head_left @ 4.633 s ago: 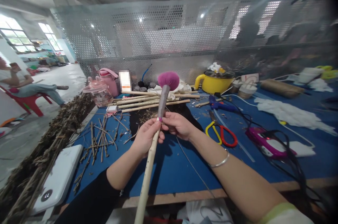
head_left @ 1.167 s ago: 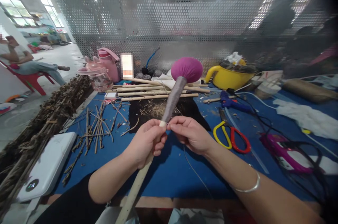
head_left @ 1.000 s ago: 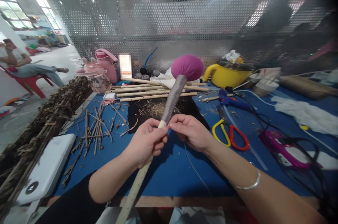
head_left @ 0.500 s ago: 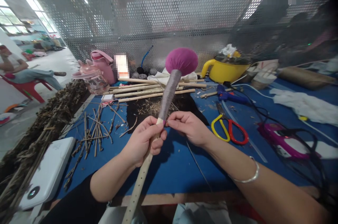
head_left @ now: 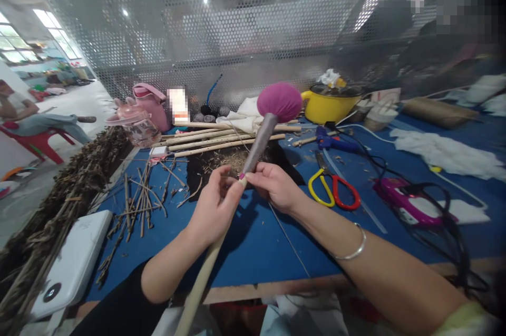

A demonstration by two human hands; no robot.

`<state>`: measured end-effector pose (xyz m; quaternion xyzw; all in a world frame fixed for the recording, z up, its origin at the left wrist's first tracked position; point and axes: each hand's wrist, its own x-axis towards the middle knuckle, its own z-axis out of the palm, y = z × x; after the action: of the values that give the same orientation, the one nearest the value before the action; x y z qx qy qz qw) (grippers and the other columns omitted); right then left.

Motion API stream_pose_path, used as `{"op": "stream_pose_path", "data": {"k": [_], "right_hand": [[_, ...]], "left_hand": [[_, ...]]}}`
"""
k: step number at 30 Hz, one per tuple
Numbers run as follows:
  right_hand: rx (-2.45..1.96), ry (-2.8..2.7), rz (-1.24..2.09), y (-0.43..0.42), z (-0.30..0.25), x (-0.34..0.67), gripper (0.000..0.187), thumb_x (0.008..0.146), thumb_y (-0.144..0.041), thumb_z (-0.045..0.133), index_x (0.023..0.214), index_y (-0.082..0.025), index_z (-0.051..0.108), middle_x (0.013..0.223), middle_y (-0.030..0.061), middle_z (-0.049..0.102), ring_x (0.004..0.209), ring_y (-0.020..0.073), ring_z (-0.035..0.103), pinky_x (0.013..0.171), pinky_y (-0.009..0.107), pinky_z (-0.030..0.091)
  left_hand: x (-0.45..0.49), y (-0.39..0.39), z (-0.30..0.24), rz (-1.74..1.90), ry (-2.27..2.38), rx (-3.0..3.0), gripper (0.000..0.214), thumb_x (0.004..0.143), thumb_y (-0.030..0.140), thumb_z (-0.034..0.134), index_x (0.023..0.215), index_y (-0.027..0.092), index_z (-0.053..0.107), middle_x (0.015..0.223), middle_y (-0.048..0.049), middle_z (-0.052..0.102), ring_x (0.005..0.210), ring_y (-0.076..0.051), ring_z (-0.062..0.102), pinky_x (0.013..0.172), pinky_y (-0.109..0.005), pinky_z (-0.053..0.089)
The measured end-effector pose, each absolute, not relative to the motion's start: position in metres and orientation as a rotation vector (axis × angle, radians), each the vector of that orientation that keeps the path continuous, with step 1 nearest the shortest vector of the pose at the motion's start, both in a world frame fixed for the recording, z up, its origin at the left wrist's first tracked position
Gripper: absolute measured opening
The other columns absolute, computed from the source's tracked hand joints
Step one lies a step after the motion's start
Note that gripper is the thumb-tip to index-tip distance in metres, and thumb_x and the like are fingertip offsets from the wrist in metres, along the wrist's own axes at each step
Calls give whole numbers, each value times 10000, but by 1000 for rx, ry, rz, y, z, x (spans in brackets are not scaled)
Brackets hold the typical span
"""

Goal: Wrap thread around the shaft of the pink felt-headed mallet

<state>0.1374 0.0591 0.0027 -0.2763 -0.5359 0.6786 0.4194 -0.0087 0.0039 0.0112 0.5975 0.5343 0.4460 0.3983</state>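
My left hand [head_left: 215, 208] is wrapped round a long pale bamboo stick [head_left: 200, 286] that slants up from the bottom edge. The stick's upper part is wound in grey thread [head_left: 259, 144] and ends in a round magenta fabric head [head_left: 279, 102]. My right hand [head_left: 274, 185] pinches at the lower end of the grey winding, fingertips touching the left hand's. A thin grey thread [head_left: 288, 238] trails from there down over the blue table [head_left: 253, 251].
Yellow-and-red scissors [head_left: 334, 192], a blue glue gun [head_left: 334, 142], a yellow pot [head_left: 328, 106], white cloth [head_left: 443, 154] and a pink device with black cables [head_left: 411, 204] lie right. Bamboo sticks [head_left: 221, 141], twigs [head_left: 144, 199], a white power bank [head_left: 67, 267] lie left. A person sits far left.
The stick has tilted so its magenta head leans further right and lower. Both hands shifted slightly up the table and my left fingers turned on the stick.
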Motion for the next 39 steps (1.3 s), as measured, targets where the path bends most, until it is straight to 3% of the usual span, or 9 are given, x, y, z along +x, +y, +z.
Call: {"op": "stream_pose_path", "data": {"k": [3,8,16,22,28,33,36,39], "right_hand": [[-712,-1373,1679,60,5,136,217,688,-303,668,743,-105,598,466,-50,448,405,53,376,414,191,282],[-735,-1396,1637,62,4,138,223,708,-301,652,772,-98,587,464,-57,440,425,56,397,426,187,294],[-606,-1483,1711,64,11,147,231,713,-274,652,851,-98,596,500,-69,415,388,18,259,378,179,202],[-562,-1419,1841,61,8,147,325,710,-301,655,966,-131,550,474,-90,370,352,18,202,349,181,95],[-671,-1352,1757,63,1,139,234,682,-276,670,762,-138,498,548,-49,501,383,30,346,362,172,199],[-751,-1307,1709,65,-3,134,235,649,-255,683,751,-134,509,602,-30,531,514,74,477,452,186,335],[-755,-1352,1665,66,-4,134,249,659,-273,678,786,-131,517,657,-6,563,600,106,529,534,215,394],[-792,-1456,1578,66,-3,136,251,688,-296,662,818,-125,531,675,5,576,610,111,529,569,232,406]], "left_hand": [[-4,1,16,1094,1633,1914,415,718,371,595,1081,202,488,935,-54,627,685,-154,592,604,-262,438],[0,8,18,1034,1780,2034,195,726,320,581,872,190,572,712,-26,648,638,-169,605,587,-258,415],[-7,8,11,1312,1360,1495,275,695,345,641,870,146,568,657,-18,641,527,-110,579,502,-206,453],[-3,1,15,1190,1062,1181,271,734,358,604,858,133,519,703,-35,643,461,-83,562,436,-179,434],[-1,8,7,933,1131,1130,319,809,432,445,848,130,539,773,-67,640,527,-103,571,454,-203,435],[1,5,1,1188,1574,1632,418,670,424,634,979,160,533,772,-21,617,580,-106,548,548,-226,427],[-1,6,1,1170,1522,1654,323,666,367,648,899,155,580,722,-14,622,603,-111,556,576,-226,429],[-3,10,2,1165,1377,1447,285,675,357,645,848,136,591,642,-3,606,527,-92,537,507,-202,419]]}}
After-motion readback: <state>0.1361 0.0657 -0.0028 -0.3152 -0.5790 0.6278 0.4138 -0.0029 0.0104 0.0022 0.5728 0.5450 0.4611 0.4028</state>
